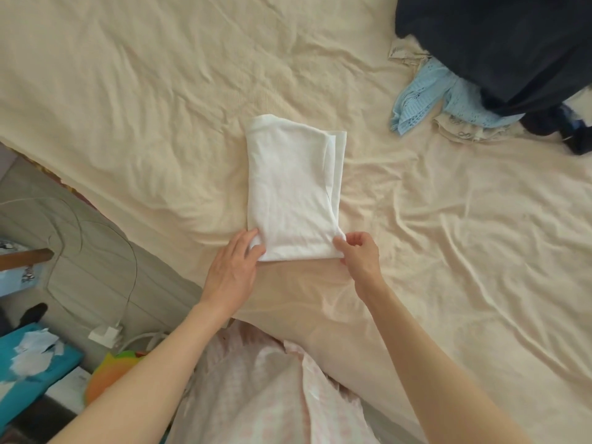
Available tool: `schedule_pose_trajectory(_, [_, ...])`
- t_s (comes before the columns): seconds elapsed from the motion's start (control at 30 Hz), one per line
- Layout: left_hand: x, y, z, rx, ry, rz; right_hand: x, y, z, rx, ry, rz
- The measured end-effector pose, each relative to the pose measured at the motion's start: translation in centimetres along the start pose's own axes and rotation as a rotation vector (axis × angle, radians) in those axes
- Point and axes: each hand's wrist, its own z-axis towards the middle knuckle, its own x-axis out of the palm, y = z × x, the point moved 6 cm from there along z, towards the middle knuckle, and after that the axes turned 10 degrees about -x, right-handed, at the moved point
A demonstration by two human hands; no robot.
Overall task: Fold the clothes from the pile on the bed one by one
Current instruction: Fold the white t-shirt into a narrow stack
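While held: the folded white garment [293,190] lies mid-bed [128,91], near edge gripped.
Left hand [232,270]: fingers curled round the near-left corner.
Right hand [360,254]: near-right corner pinched.
Risk: the offset right-side layers may be splayed if the corners are lifted unevenly.
Pile [480,68]: far right, well apart.

Folded garment [293,190] mid-bed [128,91]; clothes pile [487,68] beyond (far right).
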Motion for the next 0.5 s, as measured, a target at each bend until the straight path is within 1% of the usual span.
schedule_pose_trajectory(0.07, [0.6,0.1,0.2,-0.019,0.043,0.022,0.3,-0.1,0.5,0.018,0.000,0.034])
schedule_pose_trajectory(0.13, [0.8,0.2,0.7,-0.032,0.042,0.036,0.8,-0.1,1.0,0.061,0.067,0.073])
schedule_pose_trajectory(0.2, [0.7,0.2,1.3,-0.023,-0.001,0.041,1.2,-0.2,1.4,0.108,0.149,0.100])
schedule_pose_trajectory(0.27, [0.3,0.1,1.9,0.007,-0.059,-0.001,1.5,0.1,1.4,0.103,0.235,0.094])
schedule_pose_trajectory(0.3, [-0.1,0.0,2.2,0.029,-0.096,-0.027,1.6,0.2,1.2,0.096,0.264,0.087])
schedule_pose_trajectory(0.37, [-0.9,-0.1,2.6,0.059,-0.142,-0.085,1.5,0.1,0.9,0.115,0.267,0.102])
schedule_pose_trajectory(0.5, [-2.0,0.5,2.1,0.065,-0.054,-0.183,0.7,-0.2,-0.8,0.267,0.266,0.164])
